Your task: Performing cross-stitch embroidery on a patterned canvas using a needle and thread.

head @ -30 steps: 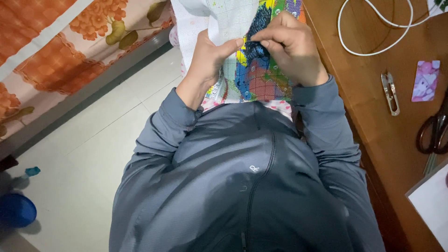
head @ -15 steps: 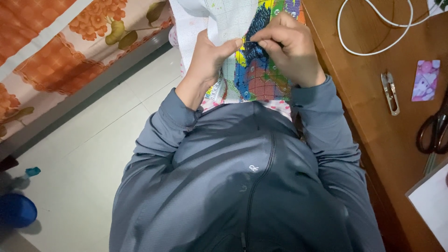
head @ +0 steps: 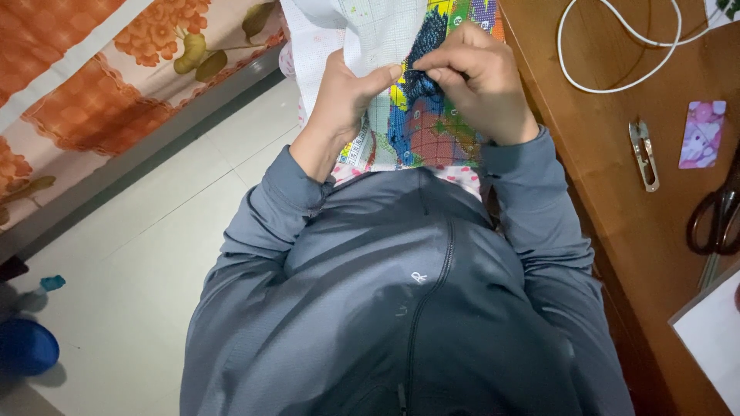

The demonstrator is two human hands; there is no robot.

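A cross-stitch cloth (head: 420,127), white with a printed grid and patches of blue, yellow, red and green stitching, lies over my lap. My left hand (head: 348,92) grips its folded white edge, thumb on top. My right hand (head: 476,77) rests on the coloured part with fingers pinched together over a dark blue patch; whatever is between the fingertips is too small to make out. My grey zip jacket fills the lower half of the view.
A wooden table (head: 609,139) runs along the right with a white cable (head: 617,73), small thread snips (head: 644,152), a pink card (head: 703,132), dark-handled scissors (head: 713,219) and white paper (head: 713,339). An orange floral bedcover (head: 116,69) hangs at left; a blue lid (head: 23,347) lies on the tiled floor.
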